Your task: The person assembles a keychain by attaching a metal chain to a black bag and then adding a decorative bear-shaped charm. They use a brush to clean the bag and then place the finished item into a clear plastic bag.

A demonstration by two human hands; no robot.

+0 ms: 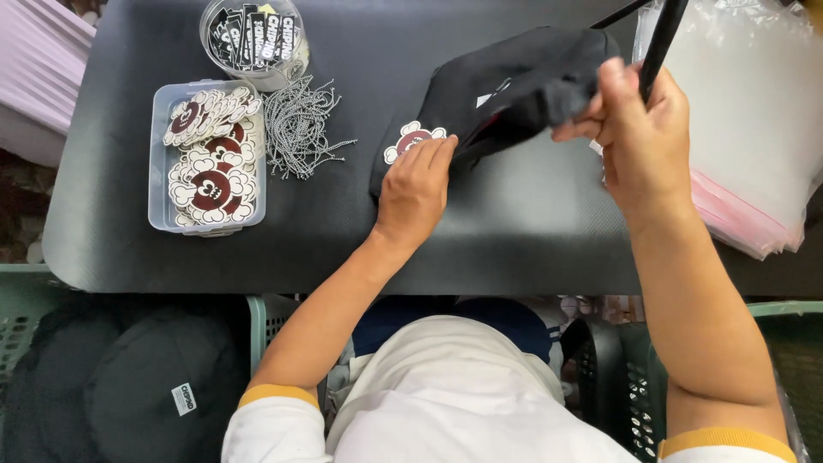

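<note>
Black fabric cap (506, 90) lay half lifted off the dark tabletop (343, 231), directly between the two hands. The left hand (416, 189) rested palm down on its lower edge, fingers spread flat and gripping nothing, with the fingertips touching a flower-shaped white and maroon patch (411, 140) at the cap's near corner. The right hand (639, 141) was clenched around the bunched upper end of the cap, holding that end raised above the table; a black strap (660, 39) ran up from just beside its fingers toward the far edge.

To the left of the left hand the tabletop was bare for a stretch, and the strip between both forearms and the near rounded edge of the table was open too. Farther left lay a loose heap of small metal ball chains (296, 129), and beyond it a clear plastic box (159, 197) packed with more flower-shaped patches. A round clear tub (255, 39) of black and white labels stood beyond the chains. Just right of the right hand, a stack of glossy clear bags (754, 146) with pink edges overhung the table's side.

The cap looked soft and matte, the tabletop finely textured, the chains bright and beaded.
</note>
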